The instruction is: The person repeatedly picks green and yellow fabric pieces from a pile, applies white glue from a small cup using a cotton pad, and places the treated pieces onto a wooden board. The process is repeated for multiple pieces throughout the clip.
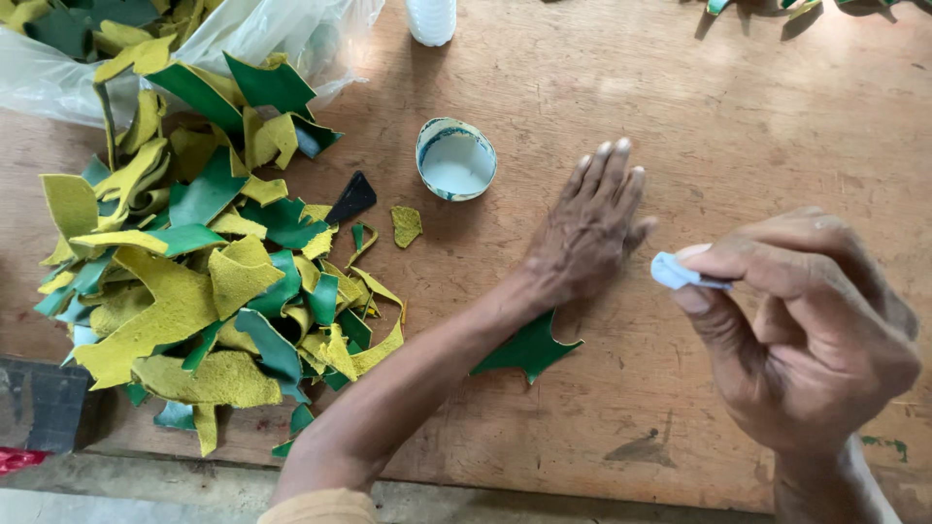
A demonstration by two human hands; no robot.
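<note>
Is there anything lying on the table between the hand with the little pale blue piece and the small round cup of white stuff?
Yes. The left hand rests flat on the wooden table, between the right hand pinching the pale blue piece and the round cup. Nothing else visible lies on that stretch.

counter: a worn brown wooden counter (738,126) is filling nearly the whole view, its surface scuffed and stained
floor: a grey strip (116,490) is showing below the counter's front edge
light: soft daylight is falling evenly, casting faint shadows
</note>
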